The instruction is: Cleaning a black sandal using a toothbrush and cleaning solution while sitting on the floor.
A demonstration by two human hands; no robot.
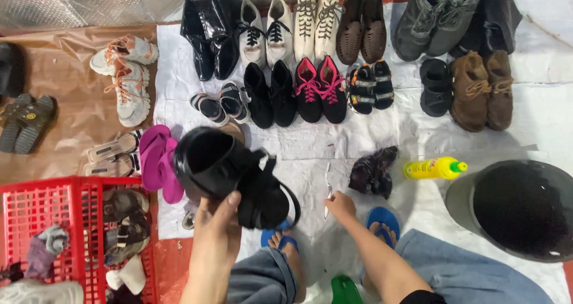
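Head view: left hand grips a glossy black boot by its heel (stiff, likely slippery; better held at the ankle collar). Right hand pinches a thin white tool. At 12 o'clock, rows of shoes; at 8, a red basket.

A floor-level shoe stall: paired shoes in rows on a white sheet at twelve o'clock, a red basket of footwear at eight.
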